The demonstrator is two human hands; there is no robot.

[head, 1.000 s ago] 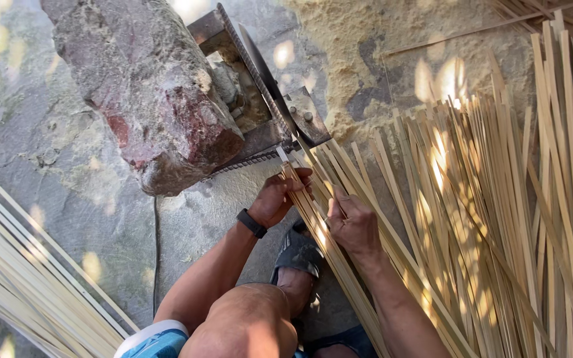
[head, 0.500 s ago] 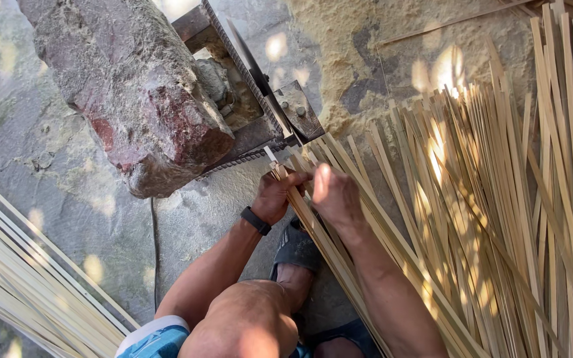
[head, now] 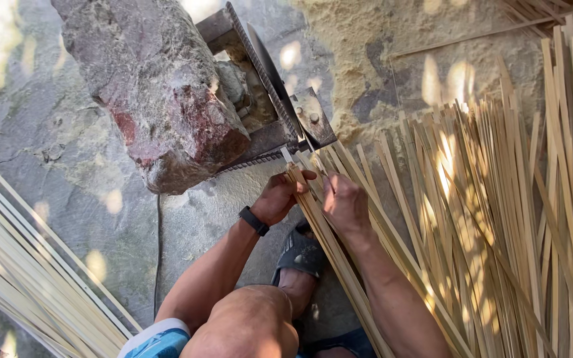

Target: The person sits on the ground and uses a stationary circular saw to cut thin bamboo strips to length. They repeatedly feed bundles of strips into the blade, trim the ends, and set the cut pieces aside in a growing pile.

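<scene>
One view only, from the head camera, looking down on a stone floor (head: 54, 152).

Left hand (head: 280, 197): closed around a bundle of bamboo strips (head: 329, 255), gripping it near its upper end. A black wristband (head: 253, 221) sits on that wrist. Right hand (head: 345, 202): laid over the same bundle just beside the left, fingers curled down onto the strips; it appears to press and steady them, though whether it fully grips cannot be told.

The bundle runs diagonally from beside the person's leg up to a metal blade fixture (head: 280, 113), its tip touching or just short of the blade edge. The fixture is wedged beneath a large rock (head: 160, 93).

State of work, as judged from the lay of things: a wide spread of split strips (head: 499, 219) lies to the right, suggesting much material already handled. A second stack of long pale strips (head: 21, 278) lies well apart at the lower left; whether these are finished or waiting cannot be told. A sandalled foot (head: 300, 255) rests under the bundle.
</scene>
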